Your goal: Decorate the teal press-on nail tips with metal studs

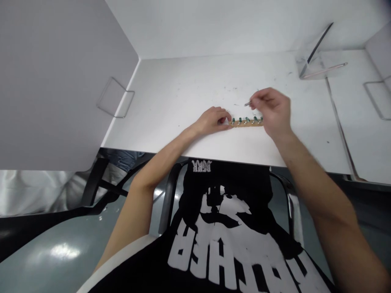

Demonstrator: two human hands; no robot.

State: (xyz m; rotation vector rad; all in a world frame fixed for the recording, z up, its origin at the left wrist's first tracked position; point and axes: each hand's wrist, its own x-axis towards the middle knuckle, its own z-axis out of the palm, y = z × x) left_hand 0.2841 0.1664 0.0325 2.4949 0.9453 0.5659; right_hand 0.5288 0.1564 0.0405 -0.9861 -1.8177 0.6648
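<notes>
On the white table lies a narrow tan strip (pixel 246 123), with a row of several small green and silver pieces (pixel 247 119) standing along it. My left hand (pixel 214 120) grips the strip's left end between thumb and fingers. Above the strip's right part, my right hand (pixel 273 110) is closed in a pinch on a small thin silver-tipped piece (pixel 247 104). That piece points left and is apart from the strip; its exact kind is too small to tell. My right hand covers the strip's right end from view.
A clear acrylic holder (pixel 324 67) with a dark flat stick and a pencil-like rod stands at the back right. White partitions (pixel 70 81) rise at the left and behind. Wire handles (pixel 116 97) stick out at both sides. Dark specks mark the tabletop (pixel 171 97).
</notes>
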